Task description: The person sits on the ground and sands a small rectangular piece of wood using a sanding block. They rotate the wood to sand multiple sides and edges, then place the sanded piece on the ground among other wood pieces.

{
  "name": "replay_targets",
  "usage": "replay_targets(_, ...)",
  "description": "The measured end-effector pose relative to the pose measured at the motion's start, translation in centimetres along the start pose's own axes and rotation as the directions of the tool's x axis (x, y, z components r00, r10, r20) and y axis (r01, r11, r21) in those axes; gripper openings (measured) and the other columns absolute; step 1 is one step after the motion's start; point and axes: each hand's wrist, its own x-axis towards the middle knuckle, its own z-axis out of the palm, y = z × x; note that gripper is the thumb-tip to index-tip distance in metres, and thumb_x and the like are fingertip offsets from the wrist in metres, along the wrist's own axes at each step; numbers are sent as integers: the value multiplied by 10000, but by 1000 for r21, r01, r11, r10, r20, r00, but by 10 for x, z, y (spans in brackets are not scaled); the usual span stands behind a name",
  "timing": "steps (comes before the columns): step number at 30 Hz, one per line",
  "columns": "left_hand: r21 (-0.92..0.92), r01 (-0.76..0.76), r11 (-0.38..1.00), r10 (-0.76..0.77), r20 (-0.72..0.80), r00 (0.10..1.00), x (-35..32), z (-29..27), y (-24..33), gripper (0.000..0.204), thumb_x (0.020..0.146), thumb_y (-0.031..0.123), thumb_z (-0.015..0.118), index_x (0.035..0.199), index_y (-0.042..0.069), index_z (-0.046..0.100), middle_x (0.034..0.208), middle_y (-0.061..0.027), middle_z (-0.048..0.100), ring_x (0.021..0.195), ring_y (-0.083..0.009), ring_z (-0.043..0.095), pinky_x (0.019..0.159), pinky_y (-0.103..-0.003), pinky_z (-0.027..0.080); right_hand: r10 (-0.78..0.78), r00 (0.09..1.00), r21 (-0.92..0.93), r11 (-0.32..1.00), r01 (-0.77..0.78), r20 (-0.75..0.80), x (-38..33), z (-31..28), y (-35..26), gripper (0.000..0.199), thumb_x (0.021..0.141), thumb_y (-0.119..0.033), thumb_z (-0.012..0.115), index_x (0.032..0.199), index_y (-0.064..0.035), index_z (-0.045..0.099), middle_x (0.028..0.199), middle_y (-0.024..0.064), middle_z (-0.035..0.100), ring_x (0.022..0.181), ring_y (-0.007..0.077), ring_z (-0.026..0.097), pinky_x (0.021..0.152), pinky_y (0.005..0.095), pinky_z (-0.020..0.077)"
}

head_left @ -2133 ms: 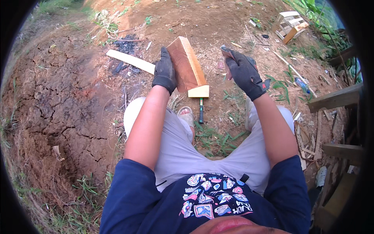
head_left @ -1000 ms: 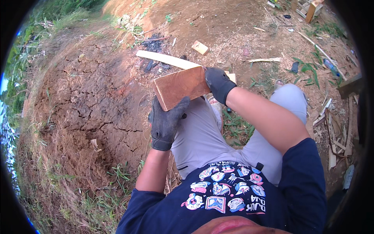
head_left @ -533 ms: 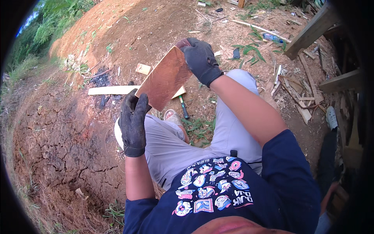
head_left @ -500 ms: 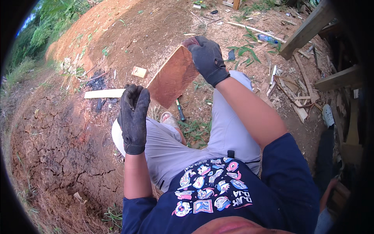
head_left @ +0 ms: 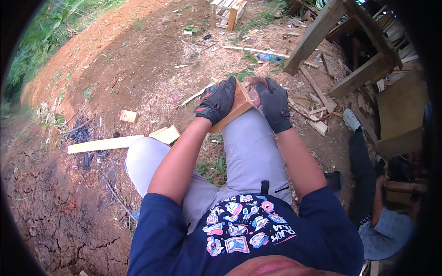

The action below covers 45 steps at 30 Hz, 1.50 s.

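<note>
Dark work gloves cover both my hands. My left hand (head_left: 219,99) is closed around the left side of a reddish-brown wooden board (head_left: 233,116), which is tilted with its pale orange edge toward me. The board is above my right thigh, close to the knee. At its right end is my right hand (head_left: 274,105), fingers bent around a small pinkish-brown sheet (head_left: 254,97) that looks like sandpaper. This sheet lies against the board's end; the gloves hide part of both.
A pale plank (head_left: 106,144) and a small wood block (head_left: 128,116) lie on the dirt to the left. Ahead are a slatted crate (head_left: 227,14) and a plastic bottle (head_left: 268,57). At right stand wooden posts (head_left: 317,34), beside scrap wood and another person's leg (head_left: 361,170).
My left hand, loose beside the board before, now grips it. The board has turned edge-up and shifted right, over my right thigh. My right hand has moved lower. The view has swung rightward.
</note>
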Motion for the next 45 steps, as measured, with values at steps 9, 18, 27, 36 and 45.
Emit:
replay_targets(9,48,37,998,-39,28,999,-3,-10,31,465,1071,323,405,1273,-18,647,1204,-261,701,1101,-432,681,965,-508,526,-576,806,-338,739,583,133,-3,-33,-12,294,1010,-154,648,1284,-73,715,1050,155,746,967,373,706,863,449,553)
replay_targets(18,-63,396,916,-377,202,904,2,-16,27,785,1023,642,391,1435,14,619,1521,-322,504,1316,-469,592,1142,-522,432,-125,954,-226,955,190,274,-5,-14,-29,222,1057,-215,597,1111,-26,700,1004,149,703,924,354,679,805,430,531)
replay_targets(27,-112,403,908,-389,125,913,-8,-2,21,890,1046,680,267,1641,20,312,1468,-303,573,1392,-460,529,1186,-524,380,-218,933,559,829,22,287,-10,-13,-7,292,1092,-181,540,1247,44,645,1142,81,662,1090,137,609,954,286,477)
replay_targets(36,-109,357,928,-338,161,927,-14,-21,24,817,1060,645,304,1615,51,378,1477,-303,565,1376,-450,549,1170,-551,397,97,917,-28,995,-94,388,-10,-16,-16,238,1067,-158,575,1215,-30,710,955,52,675,879,128,624,786,329,497)
replay_targets(45,46,142,989,-147,122,982,-12,-3,3,514,1086,473,346,1470,213,566,1603,-256,444,1382,-496,526,1170,-575,405,-370,878,-180,883,434,305,5,4,-13,286,1081,-189,550,1230,-19,726,957,171,713,885,307,708,819,412,538)
